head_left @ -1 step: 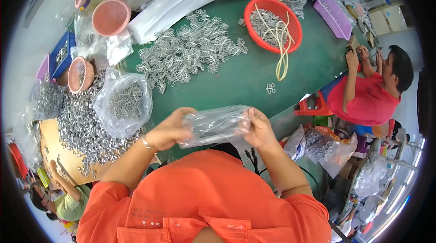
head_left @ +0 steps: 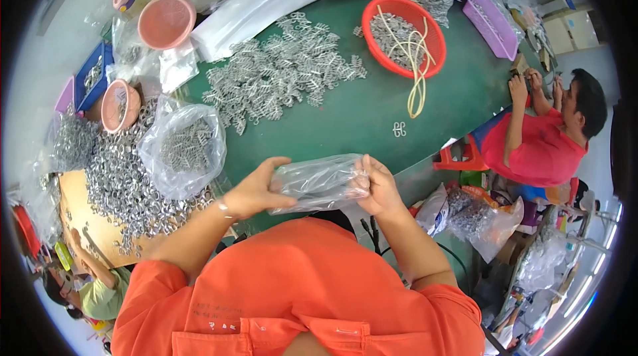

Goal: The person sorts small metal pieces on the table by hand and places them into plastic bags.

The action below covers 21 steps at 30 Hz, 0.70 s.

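Observation:
A clear plastic bag [head_left: 319, 182], creased and flat with nothing visible in it, is stretched sideways in front of my chest. Its right end is pinched between the thumb and fingers of my right hand [head_left: 377, 186]. At the other end is my left hand [head_left: 256, 190], its thumb and fingers spread apart beside the plastic; whether they touch it is hard to tell. Beyond the bag, a heap of grey metal hook-shaped pieces [head_left: 279, 77] covers part of the green table [head_left: 325, 131]. One pair of such hooks [head_left: 399, 129] lies alone to the right.
A red basket [head_left: 438, 50] holds metal parts and pale cord. To my left, an open plastic bag [head_left: 214, 150] of hooks sits beside piled metal rings [head_left: 126, 183]. White plastic sheeting [head_left: 266, 7] lies behind the heap. One co-worker [head_left: 531, 143] sits right, another [head_left: 100, 293] lower left.
My left hand, blurred before, now shows sharply with thumb and fingers wider apart. The right hand keeps its pinch on the bag. The whole view has shifted slightly.

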Motion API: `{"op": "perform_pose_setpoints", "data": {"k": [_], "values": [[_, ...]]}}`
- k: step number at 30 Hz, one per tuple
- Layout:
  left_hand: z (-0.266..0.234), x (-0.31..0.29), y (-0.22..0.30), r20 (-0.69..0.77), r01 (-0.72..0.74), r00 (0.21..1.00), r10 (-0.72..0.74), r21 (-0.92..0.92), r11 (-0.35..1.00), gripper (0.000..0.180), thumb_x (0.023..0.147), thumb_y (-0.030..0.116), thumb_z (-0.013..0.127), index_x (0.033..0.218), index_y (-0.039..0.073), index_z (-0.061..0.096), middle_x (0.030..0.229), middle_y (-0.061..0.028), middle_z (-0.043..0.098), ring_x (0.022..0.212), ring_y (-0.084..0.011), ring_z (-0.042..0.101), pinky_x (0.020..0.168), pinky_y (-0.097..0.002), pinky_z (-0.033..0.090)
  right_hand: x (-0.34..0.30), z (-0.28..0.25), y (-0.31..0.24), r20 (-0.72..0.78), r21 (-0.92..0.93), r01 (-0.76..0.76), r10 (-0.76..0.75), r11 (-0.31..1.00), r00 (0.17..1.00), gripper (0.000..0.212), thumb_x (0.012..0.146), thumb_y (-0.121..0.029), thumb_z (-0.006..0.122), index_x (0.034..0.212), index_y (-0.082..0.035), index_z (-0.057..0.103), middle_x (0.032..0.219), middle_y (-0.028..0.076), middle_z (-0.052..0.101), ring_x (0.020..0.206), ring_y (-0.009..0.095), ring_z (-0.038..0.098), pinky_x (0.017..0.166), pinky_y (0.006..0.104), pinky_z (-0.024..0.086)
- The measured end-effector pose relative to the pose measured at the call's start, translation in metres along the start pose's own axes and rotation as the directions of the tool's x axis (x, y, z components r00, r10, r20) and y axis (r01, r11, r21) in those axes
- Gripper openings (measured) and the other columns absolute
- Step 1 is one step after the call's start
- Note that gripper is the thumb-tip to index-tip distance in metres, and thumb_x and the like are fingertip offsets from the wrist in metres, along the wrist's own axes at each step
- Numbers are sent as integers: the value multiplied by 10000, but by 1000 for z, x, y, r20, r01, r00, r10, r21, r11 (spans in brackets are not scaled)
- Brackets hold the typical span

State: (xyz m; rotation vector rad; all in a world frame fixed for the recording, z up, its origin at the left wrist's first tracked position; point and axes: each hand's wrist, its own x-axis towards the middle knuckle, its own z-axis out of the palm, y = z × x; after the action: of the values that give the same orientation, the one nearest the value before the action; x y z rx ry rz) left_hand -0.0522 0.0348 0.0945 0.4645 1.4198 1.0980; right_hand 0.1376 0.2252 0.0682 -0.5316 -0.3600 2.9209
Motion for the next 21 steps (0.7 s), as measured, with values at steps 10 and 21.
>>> {"op": "perform_pose_setpoints", "data": {"k": [10, 21], "values": [[25, 33, 10, -302, 25, 953, -22, 5, 1000, 323, 971, 233, 410, 1180, 33, 555, 678, 33, 516, 490, -40, 375, 433, -209, 346, 9, 67, 4, 431, -692, 359, 41, -626, 902, 354, 751, -300, 693, 1000, -58, 623, 1001, 81, 628, 1088, 227, 516, 1028, 477, 257], [9, 21, 19, -45, -188, 881, 471, 880, 436, 704, 645, 146, 770, 1255, 43, 433, 1097, -192, 500, 1014, -352, 499, 851, -390, 447, 4, -94, -81, 131, -760, -449, -786, -471, 604, 377, 795, -153, 644, 1137, -29, 545, 1101, 197, 524, 1007, 368, 500, 875, 415, 401]]}}
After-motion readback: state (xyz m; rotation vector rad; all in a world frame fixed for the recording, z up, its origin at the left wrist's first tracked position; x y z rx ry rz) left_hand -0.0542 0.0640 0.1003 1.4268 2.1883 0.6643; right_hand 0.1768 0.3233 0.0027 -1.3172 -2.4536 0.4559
